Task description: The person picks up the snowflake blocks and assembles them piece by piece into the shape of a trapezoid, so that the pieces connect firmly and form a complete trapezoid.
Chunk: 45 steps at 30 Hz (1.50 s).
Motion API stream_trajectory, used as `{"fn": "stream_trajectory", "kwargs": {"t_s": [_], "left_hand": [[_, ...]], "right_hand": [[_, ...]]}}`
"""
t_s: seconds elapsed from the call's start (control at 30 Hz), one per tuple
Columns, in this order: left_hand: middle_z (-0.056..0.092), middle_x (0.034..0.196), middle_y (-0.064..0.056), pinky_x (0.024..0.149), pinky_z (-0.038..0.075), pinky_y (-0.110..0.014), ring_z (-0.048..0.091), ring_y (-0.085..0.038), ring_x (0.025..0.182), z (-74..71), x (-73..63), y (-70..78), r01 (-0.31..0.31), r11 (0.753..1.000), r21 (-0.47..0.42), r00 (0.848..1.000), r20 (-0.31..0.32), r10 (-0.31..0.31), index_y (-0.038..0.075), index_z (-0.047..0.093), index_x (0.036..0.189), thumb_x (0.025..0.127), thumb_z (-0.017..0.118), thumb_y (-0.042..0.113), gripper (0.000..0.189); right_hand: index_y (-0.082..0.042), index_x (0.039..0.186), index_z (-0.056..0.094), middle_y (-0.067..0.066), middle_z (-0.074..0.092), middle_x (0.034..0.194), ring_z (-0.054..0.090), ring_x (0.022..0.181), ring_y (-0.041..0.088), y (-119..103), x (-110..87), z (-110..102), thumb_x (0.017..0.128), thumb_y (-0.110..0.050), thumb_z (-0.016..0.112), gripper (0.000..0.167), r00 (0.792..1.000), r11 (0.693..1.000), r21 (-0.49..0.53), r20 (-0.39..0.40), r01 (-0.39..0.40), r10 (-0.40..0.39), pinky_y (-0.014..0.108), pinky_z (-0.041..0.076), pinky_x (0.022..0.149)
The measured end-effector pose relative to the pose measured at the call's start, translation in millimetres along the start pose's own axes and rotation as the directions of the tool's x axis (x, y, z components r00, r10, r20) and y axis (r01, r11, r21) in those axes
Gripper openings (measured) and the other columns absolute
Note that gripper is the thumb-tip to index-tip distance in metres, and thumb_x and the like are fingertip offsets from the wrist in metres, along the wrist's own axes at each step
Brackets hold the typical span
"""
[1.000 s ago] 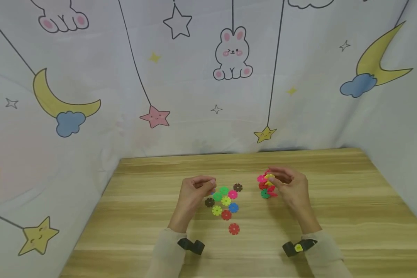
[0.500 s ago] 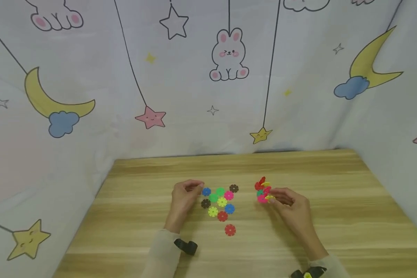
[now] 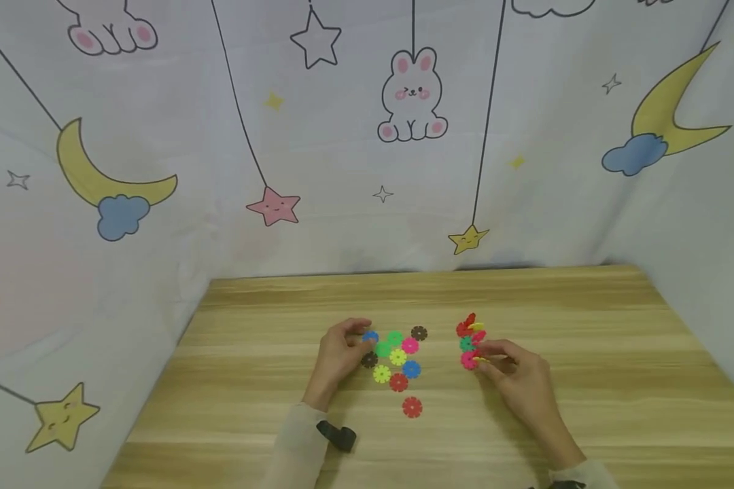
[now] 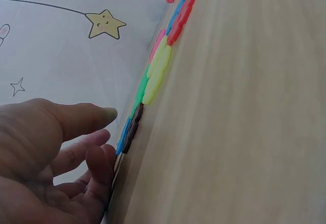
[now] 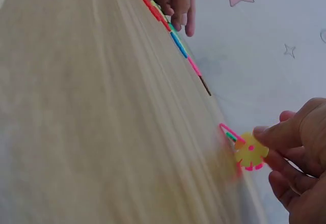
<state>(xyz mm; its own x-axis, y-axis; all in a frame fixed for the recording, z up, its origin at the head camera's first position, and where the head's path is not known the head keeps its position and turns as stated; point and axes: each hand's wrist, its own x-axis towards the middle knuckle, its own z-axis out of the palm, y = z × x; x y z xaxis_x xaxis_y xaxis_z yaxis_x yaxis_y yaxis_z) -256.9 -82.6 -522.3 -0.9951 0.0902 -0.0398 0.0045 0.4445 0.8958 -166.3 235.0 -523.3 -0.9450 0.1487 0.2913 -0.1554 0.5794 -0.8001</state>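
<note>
On the table [image 3: 269, 421], my left hand [image 3: 341, 356] hovers at a blue notched plastic disc [image 3: 370, 337] at the left of the loose group. Thumb and fingers stand apart there in the left wrist view, with nothing pinched between them. My right hand [image 3: 522, 380] pinches a yellow disc [image 5: 252, 152] at the near end of a cluster of interlocking discs. That cluster also shows a pink disc [image 3: 468, 360], a teal disc [image 3: 467, 343] and a red disc [image 3: 463, 329]. Fingers partly hide the yellow disc in the head view.
Loose discs lie flat between the hands, among them a brown disc [image 3: 418, 333], a yellow-green disc [image 3: 382, 373] and a second blue disc [image 3: 411, 369]. A red disc [image 3: 412, 407] lies nearest the front. Behind the table hangs a patterned cloth [image 3: 342, 149].
My right hand has come nearer with the disc cluster, which has turned in its grip. My left hand drew slightly back, then came over the blue disc.
</note>
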Motion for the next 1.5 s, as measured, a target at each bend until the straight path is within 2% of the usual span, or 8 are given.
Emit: {"fn": "stream_trajectory", "kwargs": {"t_s": [0.1,0.2,0.33,0.43,0.77,1.03,1.23,1.5], "left_hand": [[0.076,0.123,-0.016,0.068,0.052,-0.022,0.066,-0.014,0.085,-1.2,0.2,-2.2,-0.03,0.999,0.034,1.0,0.009,0.03,0.006,0.076,0.127,0.092,0.081,0.008,0.035],[0.076,0.122,-0.016,0.066,0.05,-0.021,0.063,-0.013,0.083,-1.6,0.9,-3.8,-0.058,0.996,0.07,0.998,0.012,0.057,0.005,0.077,0.125,0.092,0.081,0.007,0.033],[0.073,0.121,-0.018,0.062,0.049,-0.021,0.061,-0.013,0.08,-1.5,2.2,-5.0,-0.084,0.992,0.096,0.996,0.014,0.083,0.005,0.078,0.124,0.093,0.081,0.005,0.031],[0.071,0.118,-0.019,0.061,0.048,-0.021,0.059,-0.013,0.078,-2.0,2.5,-4.9,-0.105,0.989,0.108,0.994,0.02,0.103,0.004,0.078,0.124,0.092,0.08,0.004,0.032],[0.071,0.108,-0.017,0.063,0.046,-0.022,0.056,-0.012,0.075,-3.0,2.7,-3.0,-0.152,0.976,0.157,0.988,0.026,0.15,0.004,0.08,0.117,0.092,0.082,0.005,0.025],[0.07,0.111,-0.017,0.064,0.047,-0.022,0.057,-0.015,0.078,-3.2,2.6,-3.5,-0.126,0.985,0.116,0.992,0.042,0.122,0.003,0.076,0.114,0.092,0.082,0.003,0.023],[0.074,0.105,-0.015,0.067,0.05,-0.023,0.06,-0.014,0.079,-5.5,3.4,-6.9,-0.068,0.998,-0.007,0.996,0.051,0.068,0.007,0.074,0.11,0.093,0.081,0.004,0.019],[0.079,0.087,-0.01,0.064,0.052,-0.023,0.067,-0.013,0.074,-6.7,3.5,-1.8,0.027,0.971,-0.236,0.999,0.045,-0.017,0.01,0.083,0.11,0.091,0.086,0.012,0.019]], "right_hand": [[-0.01,0.109,0.081,0.004,0.083,0.108,0.074,0.091,0.009,-11.2,-2.5,5.1,0.085,-0.002,0.089,0.027,0.999,0.999,0.022,0.006,0.048,-0.048,0.012,0.058,0.081],[-0.012,0.113,0.08,0.003,0.083,0.108,0.073,0.093,0.008,-21.6,-6.7,16.9,0.087,-0.003,0.087,0.028,0.993,0.995,0.09,0.109,0.041,-0.05,0.016,0.059,0.084],[-0.012,0.119,0.078,0.005,0.082,0.113,0.074,0.095,0.006,-29.3,-15.8,39.4,0.091,-0.007,0.085,0.03,0.949,0.974,0.226,0.314,-0.032,-0.041,0.023,0.063,0.086],[-0.012,0.121,0.077,0.006,0.081,0.114,0.076,0.096,0.01,-30.8,-22.2,54.1,0.091,-0.01,0.085,0.031,0.914,0.956,0.289,0.398,-0.044,-0.079,0.026,0.064,0.086],[-0.019,0.123,0.077,-0.006,0.079,0.115,0.071,0.102,0.008,-34.3,-29.0,63.2,0.089,-0.028,0.089,0.038,0.874,0.98,0.157,0.45,0.121,-0.18,0.024,0.06,0.088],[-0.021,0.125,0.075,-0.007,0.077,0.112,0.07,0.102,0.009,-36.1,-30.9,62.6,0.089,-0.018,0.088,0.039,0.869,0.979,0.151,0.456,0.138,-0.192,0.024,0.06,0.091],[-0.021,0.126,0.073,-0.008,0.074,0.104,0.068,0.094,0.004,-33.1,-32.5,65.3,0.087,-0.004,0.086,0.044,0.884,0.971,0.195,0.419,0.137,-0.209,0.024,0.061,0.085],[-0.011,0.128,0.072,0.008,0.079,0.111,0.073,0.094,0.007,-33.4,-26.8,62.7,0.092,-0.008,0.084,0.038,0.913,0.95,0.303,0.403,-0.072,-0.059,0.023,0.063,0.086]]}}
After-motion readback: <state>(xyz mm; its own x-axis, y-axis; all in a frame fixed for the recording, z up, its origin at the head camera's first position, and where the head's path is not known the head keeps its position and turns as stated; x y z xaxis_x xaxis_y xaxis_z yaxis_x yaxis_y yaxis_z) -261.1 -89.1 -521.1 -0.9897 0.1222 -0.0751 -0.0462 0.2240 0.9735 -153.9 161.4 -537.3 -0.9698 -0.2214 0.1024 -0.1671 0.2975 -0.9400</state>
